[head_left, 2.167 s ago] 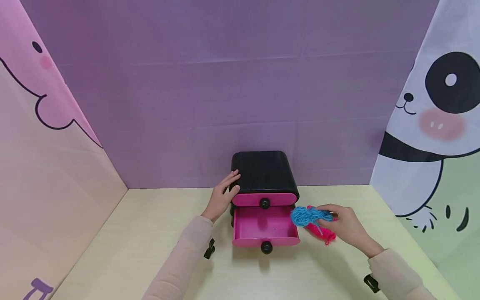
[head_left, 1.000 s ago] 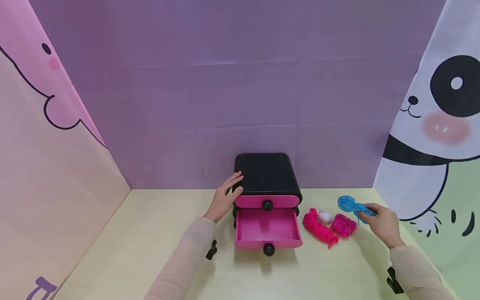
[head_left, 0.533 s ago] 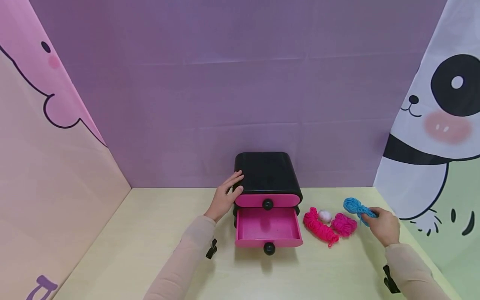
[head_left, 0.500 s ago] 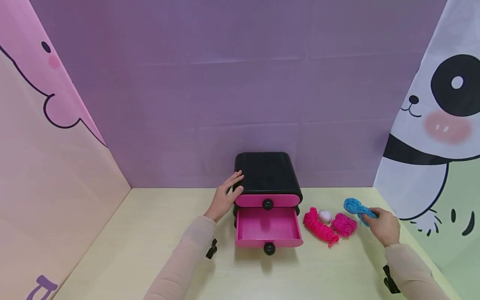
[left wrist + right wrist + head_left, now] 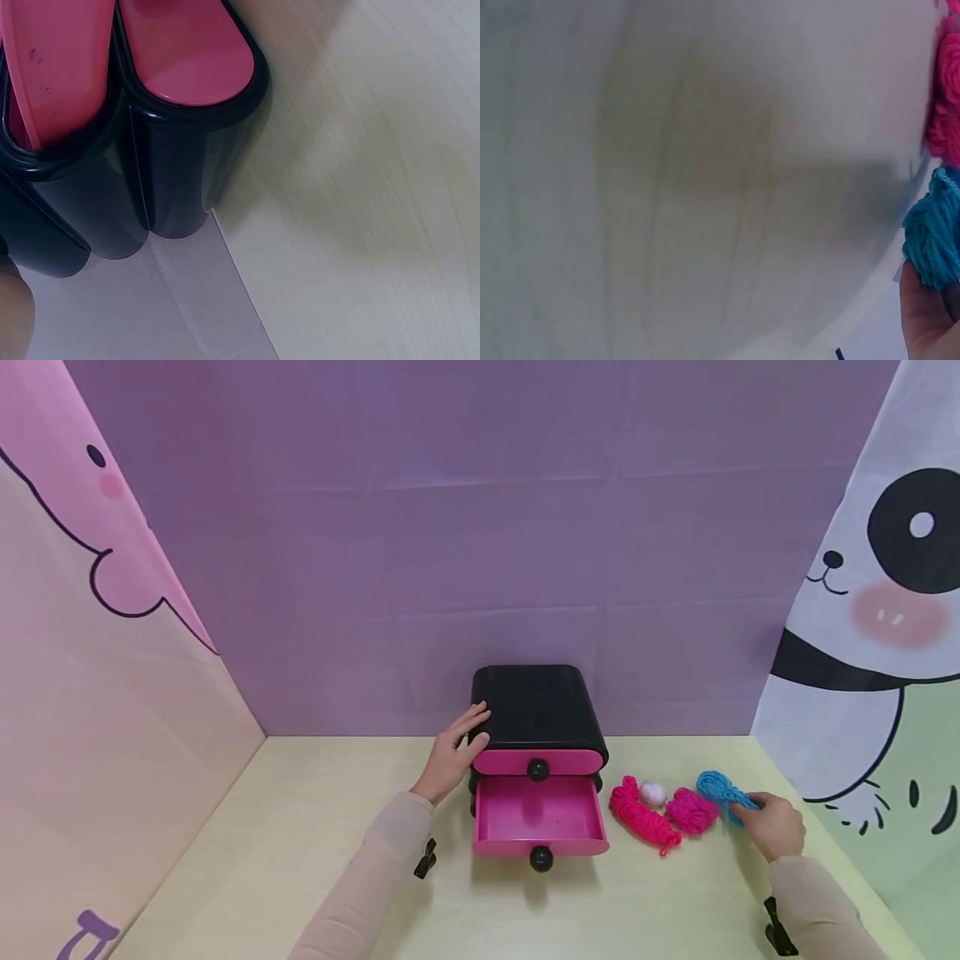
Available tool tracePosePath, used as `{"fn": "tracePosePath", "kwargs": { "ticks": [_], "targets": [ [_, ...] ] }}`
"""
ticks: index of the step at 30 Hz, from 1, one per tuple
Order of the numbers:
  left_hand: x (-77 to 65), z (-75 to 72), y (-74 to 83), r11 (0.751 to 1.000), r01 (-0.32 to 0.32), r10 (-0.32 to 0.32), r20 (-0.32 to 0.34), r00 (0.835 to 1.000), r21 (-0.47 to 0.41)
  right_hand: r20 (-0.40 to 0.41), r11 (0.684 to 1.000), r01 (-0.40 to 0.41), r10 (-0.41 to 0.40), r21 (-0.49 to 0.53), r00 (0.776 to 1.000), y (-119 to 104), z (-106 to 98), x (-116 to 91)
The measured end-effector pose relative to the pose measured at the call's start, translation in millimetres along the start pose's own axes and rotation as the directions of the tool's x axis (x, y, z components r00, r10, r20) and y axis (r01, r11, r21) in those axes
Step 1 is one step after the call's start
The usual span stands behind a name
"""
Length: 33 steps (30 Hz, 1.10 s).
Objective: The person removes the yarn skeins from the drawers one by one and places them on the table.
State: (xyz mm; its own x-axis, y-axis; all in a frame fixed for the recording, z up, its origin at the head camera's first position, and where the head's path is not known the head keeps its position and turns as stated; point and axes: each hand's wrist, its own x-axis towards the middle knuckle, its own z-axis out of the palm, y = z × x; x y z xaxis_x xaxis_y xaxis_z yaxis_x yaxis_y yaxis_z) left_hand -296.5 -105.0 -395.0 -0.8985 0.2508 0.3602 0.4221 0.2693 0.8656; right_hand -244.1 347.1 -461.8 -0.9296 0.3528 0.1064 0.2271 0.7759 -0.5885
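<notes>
A small black chest of drawers (image 5: 534, 703) with pink drawer fronts stands against the purple backdrop. Its middle drawer (image 5: 498, 818) is pulled out and nothing lies inside. My left hand (image 5: 442, 764) rests on the chest's left side, its extended fingers over the top edge. At the right, my right hand (image 5: 777, 828) pinches the near end of a blue yarn skein (image 5: 722, 788), low over the table beside a magenta yarn bundle (image 5: 692, 812). In the right wrist view, thumb and fingers hold the blue skein (image 5: 931, 236) at the right edge.
A long hot-pink yarn skein (image 5: 643, 818) and a small white ball (image 5: 652, 793) lie between the chest and the magenta bundle. A lower pink drawer (image 5: 191, 56) is closed in the left wrist view. Printed cloth walls border the wooden table (image 5: 300, 835).
My right hand carried the blue skein from beside the drawer rightward past the other yarns, then lowered it toward the table. The left hand has stayed on the chest.
</notes>
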Motion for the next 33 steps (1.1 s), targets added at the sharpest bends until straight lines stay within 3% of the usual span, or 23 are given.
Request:
{"fn": "tracePosePath", "kwargs": {
  "ticks": [5,12,19,28,33],
  "targets": [
    [3.8,1.8,-13.2,1.0,-0.019,0.019,-0.014,1.0,0.008,0.044,0.998,-0.052,0.053,-0.019,0.998,3.0,0.5,1.5],
    [3.4,0.3,-13.0,1.0,-0.023,0.023,-0.042,0.999,0.005,0.091,0.999,-0.026,0.028,-0.025,0.995,-2.4,-2.1,0.9],
    [2.5,2.6,-12.8,1.0,-0.01,0.01,-0.022,1.0,0.0,0.142,0.998,-0.032,0.038,-0.048,0.989,4.2,-3.1,2.1],
    [-5.7,-1.8,19.0,1.0,-0.004,0.004,0.008,1.0,0.008,0.178,0.998,-0.016,0.026,-0.057,0.984,4.5,-9.7,2.1],
    [-7.3,-1.6,21.0,1.0,0.005,-0.005,0.011,1.0,-0.005,0.253,0.994,0.029,-0.002,-0.103,0.968,2.6,-21.1,2.8]
  ]
}}
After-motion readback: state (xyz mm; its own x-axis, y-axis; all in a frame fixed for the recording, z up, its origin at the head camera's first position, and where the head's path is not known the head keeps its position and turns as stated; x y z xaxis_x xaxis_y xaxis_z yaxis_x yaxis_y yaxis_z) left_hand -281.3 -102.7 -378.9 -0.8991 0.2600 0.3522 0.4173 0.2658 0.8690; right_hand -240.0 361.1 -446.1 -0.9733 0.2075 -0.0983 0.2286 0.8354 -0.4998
